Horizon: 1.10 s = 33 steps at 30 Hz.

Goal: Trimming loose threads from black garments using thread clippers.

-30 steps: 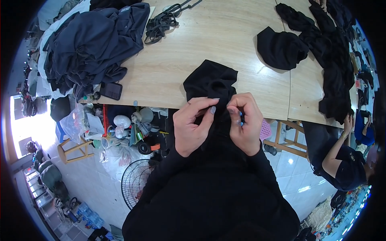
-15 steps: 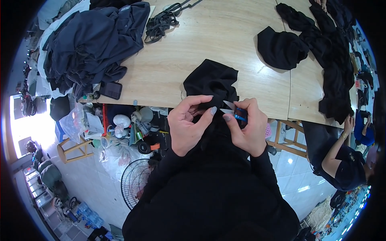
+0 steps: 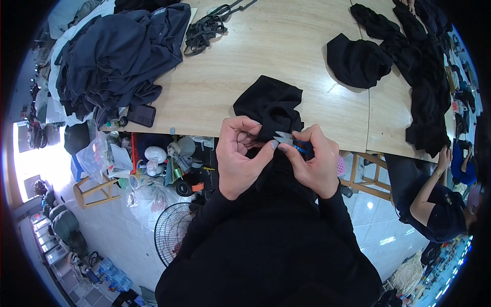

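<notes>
A black cloth piece (image 3: 268, 97) lies over the table's near edge and hangs toward me. My left hand (image 3: 240, 156) pinches its edge between thumb and fingers. My right hand (image 3: 316, 159) holds small thread snips (image 3: 283, 137) with pointed metal blades and blue handles, their tips at the cloth right beside my left thumb. The blades look nearly closed. Whether a thread lies between them is too small to tell.
The wooden table (image 3: 286, 41) bears a dark navy garment pile (image 3: 117, 56), a phone (image 3: 141, 115), black straps (image 3: 207, 28) and another black cloth piece (image 3: 358, 61). At right, a co-worker's arm (image 3: 432, 176) reaches long black fabric (image 3: 427, 102). A fan (image 3: 171, 230) stands below left.
The snips' blades have come together from spread apart and moved slightly left, close to my left thumb. My left fingertips have shifted a little on the cloth.
</notes>
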Tool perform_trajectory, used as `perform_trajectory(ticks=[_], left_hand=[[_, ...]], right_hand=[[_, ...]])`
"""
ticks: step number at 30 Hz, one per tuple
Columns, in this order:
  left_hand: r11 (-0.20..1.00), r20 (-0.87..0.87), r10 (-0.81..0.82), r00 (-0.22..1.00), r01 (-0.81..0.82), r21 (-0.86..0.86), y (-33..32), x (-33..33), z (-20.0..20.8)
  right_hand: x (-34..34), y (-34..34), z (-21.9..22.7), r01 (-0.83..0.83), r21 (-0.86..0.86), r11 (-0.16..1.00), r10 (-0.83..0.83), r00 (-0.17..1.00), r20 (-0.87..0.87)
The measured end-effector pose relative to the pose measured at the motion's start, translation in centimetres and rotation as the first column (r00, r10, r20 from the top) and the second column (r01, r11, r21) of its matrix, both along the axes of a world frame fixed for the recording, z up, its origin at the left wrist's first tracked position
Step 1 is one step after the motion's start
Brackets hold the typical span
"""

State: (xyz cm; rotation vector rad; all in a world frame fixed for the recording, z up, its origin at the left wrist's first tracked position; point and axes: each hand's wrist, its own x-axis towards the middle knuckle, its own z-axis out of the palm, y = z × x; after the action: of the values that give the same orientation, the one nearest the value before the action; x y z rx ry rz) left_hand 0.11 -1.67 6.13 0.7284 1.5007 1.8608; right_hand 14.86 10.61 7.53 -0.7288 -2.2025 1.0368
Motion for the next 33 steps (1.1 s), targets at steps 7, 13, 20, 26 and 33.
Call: perform_trajectory(ticks=[7, 13, 20, 26, 33], left_hand=[[1.0, 0.01, -0.003, 1.0, 0.003, 0.004, 0.0, 0.0, 0.2], [1.0, 0.007, 0.003, 1.0, -0.003, -0.014, 0.1, 0.0, -0.1], [0.988, 0.039, -0.155, 0.987, 0.154, 0.032, -0.2, -0.3, -0.7], [0.975, 0.298, -0.213, 0.93, 0.186, 0.119, -0.2, -0.9, 0.4], [0.941, 0.324, -0.333, 0.886, 0.287, 0.18, 0.0, -1.3, 0.7]], right_hand=[[0.4, 0.1, 0.1, 0.015, -0.069, 0.997, -0.015, 1.0, 0.0], [0.2, 1.1, 0.1, 0.052, -0.28, 0.959, -0.1, 0.982, -0.16], [-1.2, 0.3, -0.7, -0.022, 0.036, 0.999, 0.03, 0.976, -0.216], [2.2, 3.1, -2.1, 0.261, -0.119, 0.958, -0.28, 0.944, -0.178], [-0.7, 0.6, 0.8, 0.107, 0.08, 0.991, -0.093, 0.982, -0.164]])
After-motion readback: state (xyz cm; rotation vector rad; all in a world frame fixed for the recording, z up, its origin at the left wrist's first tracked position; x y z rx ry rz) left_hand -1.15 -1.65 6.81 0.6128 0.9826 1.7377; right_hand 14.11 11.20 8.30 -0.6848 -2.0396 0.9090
